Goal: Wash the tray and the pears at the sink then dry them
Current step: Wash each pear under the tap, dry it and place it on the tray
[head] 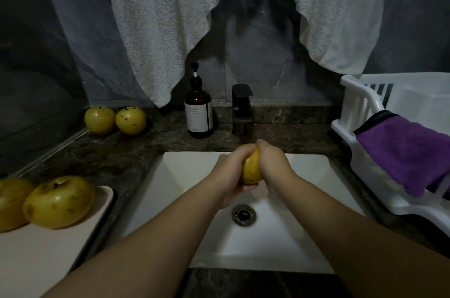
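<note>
Head view: both hands (pixel 253 171) grip pear (pixel 252 168) mid-sink (pixel 194 168), walls apart.

The pears (pixel 100 120) were yellow-green with dark brown specks. The tray (pixel 43 249) was pale cream. The worktop (pixel 117 156) was dark marbled stone, the sink (pixel 255 244) white. The soap bottle (pixel 198 112) was amber with a white label. The rack (pixel 360 102) was white, its cloth (pixel 404 154) purple with black trim.
</note>
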The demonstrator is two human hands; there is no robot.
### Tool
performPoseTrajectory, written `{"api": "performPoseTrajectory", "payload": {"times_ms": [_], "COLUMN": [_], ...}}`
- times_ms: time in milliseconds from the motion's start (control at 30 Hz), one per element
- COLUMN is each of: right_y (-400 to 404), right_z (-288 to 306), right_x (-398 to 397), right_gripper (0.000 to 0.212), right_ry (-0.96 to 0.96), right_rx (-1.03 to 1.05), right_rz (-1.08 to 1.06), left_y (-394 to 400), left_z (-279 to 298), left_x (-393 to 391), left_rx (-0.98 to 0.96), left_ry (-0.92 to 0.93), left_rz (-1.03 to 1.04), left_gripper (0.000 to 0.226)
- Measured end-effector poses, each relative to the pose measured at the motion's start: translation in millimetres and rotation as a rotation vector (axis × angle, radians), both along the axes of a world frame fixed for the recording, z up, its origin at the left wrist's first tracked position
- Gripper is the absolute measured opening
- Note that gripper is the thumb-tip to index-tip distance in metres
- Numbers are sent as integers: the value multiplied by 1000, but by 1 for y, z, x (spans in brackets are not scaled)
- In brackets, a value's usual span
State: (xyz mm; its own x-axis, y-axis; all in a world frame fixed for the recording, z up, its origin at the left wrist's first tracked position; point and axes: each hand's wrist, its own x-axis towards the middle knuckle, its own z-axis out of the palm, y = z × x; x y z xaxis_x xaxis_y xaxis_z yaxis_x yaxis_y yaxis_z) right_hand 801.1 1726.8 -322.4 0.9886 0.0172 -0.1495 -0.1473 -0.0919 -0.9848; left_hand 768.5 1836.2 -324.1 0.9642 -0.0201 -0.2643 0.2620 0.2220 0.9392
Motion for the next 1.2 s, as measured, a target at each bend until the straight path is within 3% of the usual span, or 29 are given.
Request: {"api": "performPoseTrajectory", "payload": {"times_ms": [67,200,233,267,400,467,533,567,633,733,767,833,900,933,1067,1167,1200], "right_y": [1,5,4,4,4,8,9,8,9,9,10,15,16,16,12,16,16], "right_z": [-2,-6,-7,-4,5,3,-2,-6,-3,4,2,-5,-11,-10,1,-3,-2], "right_x": [-1,-7,-9,-9,-7,-10,-19,-19,-11,-6,-6,-11,-15,-13,-8,-14,-17], "right_gripper": [26,20,22,25,30,19,15,17,24,33,31,21,19,20,28,18,17], "right_ry": [89,-368,-407,-387,61,-74,-377,-441,-360,-20,-22,-252,-422,-418,-7,-255,-335], "right_rx": [49,-83,-124,-126,137,123,-41,-99,-80,84,70,-64,-153,-149,188,10,-34], "right_rz": [7,34,55,47,-25,-1,59,72,16,-41,-40,-19,12,-2,-50,-47,-48], "left_y": [-2,2,3,5,6,4,4,5,6,4,3,2,4,5,2,-1,1], "left_z": [0,8,9,8,2,3,9,9,7,1,1,6,11,12,-1,7,11], "left_x": [-1,-2,-3,-2,-1,-1,-1,0,1,0,0,0,0,0,0,0,0], "left_rx": [26,-84,-84,-55,38,29,4,2,16,41,59,64,43,57,136,57,29], "left_ry": [-18,44,52,33,-105,-101,-44,-18,-23,-124,-138,-104,-32,-15,-107,-69,-24], "left_rz": [-1,-39,-49,-50,-37,-12,36,44,35,19,16,52,88,82,28,72,95], "left_gripper": [51,52,53,53,39,34,41,45,48,42,36,27,37,41,61,31,34]}}
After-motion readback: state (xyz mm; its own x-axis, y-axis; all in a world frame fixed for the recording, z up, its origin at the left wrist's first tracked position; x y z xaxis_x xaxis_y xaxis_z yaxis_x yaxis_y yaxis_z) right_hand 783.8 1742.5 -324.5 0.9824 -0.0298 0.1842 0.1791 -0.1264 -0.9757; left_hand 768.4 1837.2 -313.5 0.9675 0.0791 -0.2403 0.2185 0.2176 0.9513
